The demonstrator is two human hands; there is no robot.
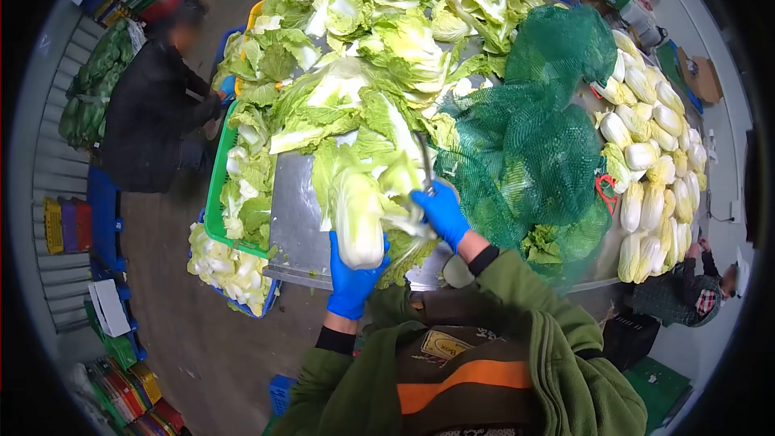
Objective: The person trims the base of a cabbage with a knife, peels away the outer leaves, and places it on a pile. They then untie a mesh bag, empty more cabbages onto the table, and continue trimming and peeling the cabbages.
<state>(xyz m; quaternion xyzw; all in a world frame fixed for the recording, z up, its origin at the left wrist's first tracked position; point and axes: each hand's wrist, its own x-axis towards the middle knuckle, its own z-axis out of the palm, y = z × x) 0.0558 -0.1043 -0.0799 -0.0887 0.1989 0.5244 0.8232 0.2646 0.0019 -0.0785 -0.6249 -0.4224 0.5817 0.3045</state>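
My left hand (351,278) grips the base of a cabbage (358,222) at the near edge of the metal table (292,230). Its long axis points away from me. My right hand (441,211), just right of it, clasps a knife (425,163).

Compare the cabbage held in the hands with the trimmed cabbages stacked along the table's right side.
The held cabbage is gripped from below by the left hand, while the right hand holds a knife beside it; the stacked cabbages lie untouched. The held cabbage has loose green outer leaves around it; the stacked ones look pale yellow-white and bare. Both are the same elongated kind.
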